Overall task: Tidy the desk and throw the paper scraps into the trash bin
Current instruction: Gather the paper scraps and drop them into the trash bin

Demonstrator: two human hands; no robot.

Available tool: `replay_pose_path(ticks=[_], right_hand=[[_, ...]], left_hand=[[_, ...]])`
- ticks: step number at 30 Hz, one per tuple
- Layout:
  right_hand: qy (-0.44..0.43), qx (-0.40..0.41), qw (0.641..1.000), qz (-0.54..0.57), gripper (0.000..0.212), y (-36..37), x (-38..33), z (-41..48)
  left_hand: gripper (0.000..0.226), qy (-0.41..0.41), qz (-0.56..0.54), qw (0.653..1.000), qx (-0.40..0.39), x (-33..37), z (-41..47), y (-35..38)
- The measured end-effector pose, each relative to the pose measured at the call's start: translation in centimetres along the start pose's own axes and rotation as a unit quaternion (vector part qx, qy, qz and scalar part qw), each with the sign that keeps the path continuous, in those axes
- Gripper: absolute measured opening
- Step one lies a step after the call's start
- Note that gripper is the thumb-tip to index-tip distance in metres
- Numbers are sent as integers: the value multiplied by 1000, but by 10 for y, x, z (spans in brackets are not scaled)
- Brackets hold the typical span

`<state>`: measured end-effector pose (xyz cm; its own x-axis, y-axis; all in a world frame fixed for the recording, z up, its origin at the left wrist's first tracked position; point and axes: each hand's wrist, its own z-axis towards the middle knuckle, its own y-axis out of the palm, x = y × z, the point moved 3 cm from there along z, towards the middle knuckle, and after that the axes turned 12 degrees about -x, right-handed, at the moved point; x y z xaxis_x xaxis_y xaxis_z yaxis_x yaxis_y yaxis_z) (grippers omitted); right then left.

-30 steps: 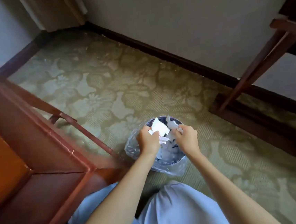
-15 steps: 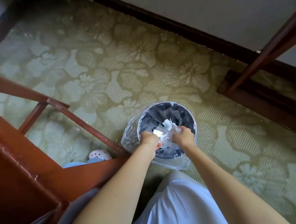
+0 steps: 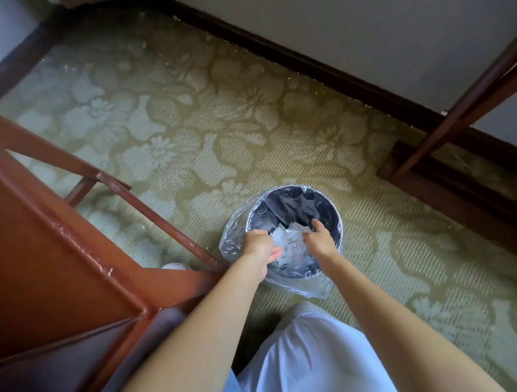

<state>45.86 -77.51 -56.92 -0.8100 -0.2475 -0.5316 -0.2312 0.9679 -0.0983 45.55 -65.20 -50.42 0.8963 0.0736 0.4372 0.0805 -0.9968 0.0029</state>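
— Where are the paper scraps (image 3: 291, 245)?
— Inside the trash bin (image 3: 331, 207), at five o'clock from the bench (image 3: 35, 249).
— The grips?
— Left hand (image 3: 257, 242) and right hand (image 3: 318, 239) over the bin, fingers apart, holding nothing.

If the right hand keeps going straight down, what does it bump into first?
Probably the paper scraps lying in the bin. The right hand hangs over the opening with its fingers loose and pointing in. Depth is hard to judge, so it might brush the plastic liner instead.
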Motion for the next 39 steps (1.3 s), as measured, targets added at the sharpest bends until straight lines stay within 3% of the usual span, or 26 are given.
replay_pose_path(ticks=[7,11,17,22,27,31,35,37,39], right_hand=[[-62,72,990,-107,44,-4,-45,-68],[-167,131,963,-167,37,3,-90,-127],[-373,162,901,-151,32,42,-169,-246],[-526,172,820,-144,29,92,-210,-347],[-595,81,776,-194,29,181,-219,-396],[-587,-20,723,-365,39,269,-207,-402],[-573,-111,622,-522,46,349,-192,-400],[-542,-97,568,-612,57,375,-190,-394],[-507,-73,537,-670,65,389,-197,-388]], left_hand=[[36,103,84,991,-15,37,-64,-6],[34,216,79,971,-61,67,-142,-8],[23,437,114,892,-13,106,-283,-45],[20,543,151,813,147,103,-375,-119],[23,504,171,777,337,62,-419,-213],[26,422,176,784,421,14,-421,-295],[37,294,227,817,440,-28,-417,-357],[43,248,246,833,429,-40,-413,-377],[50,213,268,846,408,-44,-408,-393]])
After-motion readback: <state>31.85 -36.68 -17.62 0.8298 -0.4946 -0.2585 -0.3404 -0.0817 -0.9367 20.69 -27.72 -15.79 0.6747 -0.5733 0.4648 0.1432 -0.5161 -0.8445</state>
